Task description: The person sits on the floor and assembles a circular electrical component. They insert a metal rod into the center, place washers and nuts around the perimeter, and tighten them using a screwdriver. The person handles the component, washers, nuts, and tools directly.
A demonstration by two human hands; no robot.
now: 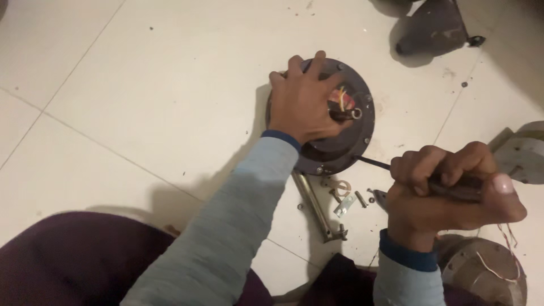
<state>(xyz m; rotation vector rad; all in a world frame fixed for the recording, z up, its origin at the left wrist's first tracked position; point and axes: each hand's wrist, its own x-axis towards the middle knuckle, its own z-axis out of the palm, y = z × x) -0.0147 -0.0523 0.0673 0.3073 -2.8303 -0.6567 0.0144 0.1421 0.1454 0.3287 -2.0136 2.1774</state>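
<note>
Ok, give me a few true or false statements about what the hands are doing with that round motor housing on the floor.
1. The left hand rests on top of the round dark housing. True.
2. The right hand is empty. False: its grip is closed around a screwdriver.
3. The screwdriver tip meets the housing's rim. True.
4. The housing sits on a wooden bench. False: it is on the tiled floor.
5. Loose screws and washers lie beside a metal rod. True.
</note>
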